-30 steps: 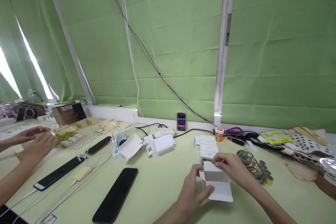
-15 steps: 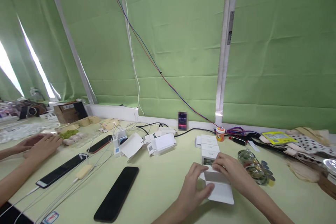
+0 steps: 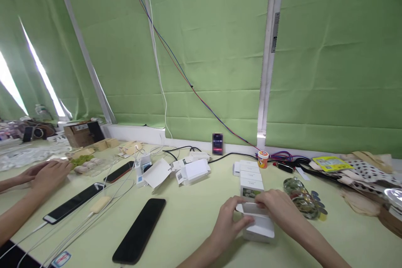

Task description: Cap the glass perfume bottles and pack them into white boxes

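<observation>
A small white cardboard box (image 3: pixel 259 228) stands near the front of the table, its top showing an opening and its flaps partly folded. My left hand (image 3: pixel 226 220) grips its left side, thumb at the near rim and fingers behind. On the far right corner, the bent fingers of my right hand (image 3: pixel 278 206) close on the box's edge; the fingertips are partly hidden. Just beyond the box, a row of white boxes (image 3: pixel 251 176) reaches toward the wall, the nearest with a green picture. Wrapped greenish packs (image 3: pixel 300 197) lie to the right of my right hand.
A black phone (image 3: pixel 140 231) lies left of my hands. Opened white cartons (image 3: pixel 196 171) sit farther back. An orange-and-white tub (image 3: pixel 263 159) stands near the wall by cables. At far left are another person's hands (image 3: pixel 52 173), near a phone with charging cords (image 3: pixel 73 203).
The box has turned upright, and its near panel now slopes down less flat toward me. Both hands stay on it, with the right fingers shifted slightly.
</observation>
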The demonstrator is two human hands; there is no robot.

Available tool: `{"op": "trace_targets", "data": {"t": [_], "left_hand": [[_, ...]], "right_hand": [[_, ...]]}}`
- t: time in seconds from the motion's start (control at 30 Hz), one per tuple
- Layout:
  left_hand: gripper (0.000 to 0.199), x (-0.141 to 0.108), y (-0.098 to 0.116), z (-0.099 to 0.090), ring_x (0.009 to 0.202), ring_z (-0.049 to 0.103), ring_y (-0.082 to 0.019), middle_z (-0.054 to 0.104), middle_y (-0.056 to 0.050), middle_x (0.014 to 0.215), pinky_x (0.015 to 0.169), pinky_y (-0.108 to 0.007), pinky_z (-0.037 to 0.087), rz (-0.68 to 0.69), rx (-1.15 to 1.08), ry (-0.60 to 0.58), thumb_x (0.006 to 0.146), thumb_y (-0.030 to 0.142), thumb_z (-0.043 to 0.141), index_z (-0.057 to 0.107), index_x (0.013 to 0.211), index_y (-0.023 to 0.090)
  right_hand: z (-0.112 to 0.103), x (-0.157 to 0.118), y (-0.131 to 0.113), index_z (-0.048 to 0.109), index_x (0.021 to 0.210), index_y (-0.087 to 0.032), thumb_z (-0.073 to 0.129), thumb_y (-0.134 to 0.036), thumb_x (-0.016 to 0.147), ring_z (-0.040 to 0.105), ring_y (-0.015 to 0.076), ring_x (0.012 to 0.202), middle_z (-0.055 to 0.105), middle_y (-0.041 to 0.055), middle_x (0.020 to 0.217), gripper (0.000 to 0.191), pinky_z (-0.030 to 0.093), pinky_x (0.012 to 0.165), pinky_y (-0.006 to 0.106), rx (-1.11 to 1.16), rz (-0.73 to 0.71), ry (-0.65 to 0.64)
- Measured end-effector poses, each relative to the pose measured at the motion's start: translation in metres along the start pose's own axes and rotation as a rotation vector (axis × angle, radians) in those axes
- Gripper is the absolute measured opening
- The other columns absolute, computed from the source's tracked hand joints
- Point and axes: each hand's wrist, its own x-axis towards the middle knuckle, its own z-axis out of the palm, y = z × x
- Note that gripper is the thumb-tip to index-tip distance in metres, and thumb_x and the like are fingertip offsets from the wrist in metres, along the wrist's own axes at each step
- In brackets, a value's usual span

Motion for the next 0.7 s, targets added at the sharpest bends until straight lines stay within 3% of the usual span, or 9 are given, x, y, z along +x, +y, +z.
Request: {"op": "trace_targets", "data": {"t": [0.23, 0.33, 0.47, 0.57, 0.7], "left_hand": [[0.024, 0.003, -0.005, -0.009, 0.090, 0.063, -0.021, 0.071, -0.004, 0.099, 0.082, -0.029, 0.047, 0.024, 0.005, 0.007, 0.079, 0.031, 0.068, 0.064, 0.100, 0.019], [0.025, 0.004, -0.008, -0.012, 0.095, 0.062, -0.021, 0.070, -0.004, 0.102, 0.087, -0.030, 0.047, 0.033, 0.023, -0.002, 0.080, 0.032, 0.067, 0.063, 0.102, 0.020], [0.041, 0.000, -0.010, -0.011, 0.108, 0.057, -0.024, 0.062, -0.009, 0.122, 0.094, -0.034, 0.044, 0.026, -0.008, -0.031, 0.087, 0.037, 0.059, 0.054, 0.123, 0.020], [0.051, -0.004, -0.009, -0.006, 0.117, 0.053, -0.025, 0.055, -0.012, 0.132, 0.100, -0.037, 0.041, 0.068, -0.079, -0.066, 0.091, 0.043, 0.051, 0.044, 0.134, 0.018], [0.051, -0.008, -0.008, -0.002, 0.110, 0.056, -0.025, 0.059, -0.013, 0.124, 0.096, -0.037, 0.043, 0.116, -0.167, -0.173, 0.093, 0.049, 0.046, 0.042, 0.131, 0.016]], "right_hand": [[-0.012, -0.008, 0.009, 0.070, 0.079, -0.021, 0.041, -0.019, 0.088, 0.067, 0.0248, 0.078, 0.075, 0.0089, 0.080, 0.030, 0.039, 0.064, 0.027, 0.084, -0.020, -0.081], [-0.013, -0.015, 0.009, 0.068, 0.103, -0.015, 0.048, -0.019, 0.083, 0.068, 0.0295, 0.089, 0.075, 0.0150, 0.094, 0.028, 0.043, 0.069, 0.030, 0.119, 0.012, -0.173], [-0.004, -0.018, 0.002, 0.034, 0.144, 0.000, 0.059, -0.019, 0.073, 0.065, 0.0365, 0.098, 0.070, 0.0267, 0.109, 0.077, 0.046, 0.078, 0.037, 0.100, 0.133, -0.304], [0.002, -0.019, 0.000, 0.023, 0.148, 0.002, 0.057, -0.019, 0.074, 0.065, 0.0359, 0.098, 0.069, 0.0273, 0.108, 0.085, 0.046, 0.080, 0.038, 0.145, 0.138, -0.310], [0.002, -0.022, 0.008, 0.039, 0.140, -0.005, 0.052, -0.016, 0.076, 0.067, 0.0314, 0.088, 0.072, 0.0195, 0.097, 0.066, 0.046, 0.071, 0.033, 0.201, 0.055, -0.263]]}}
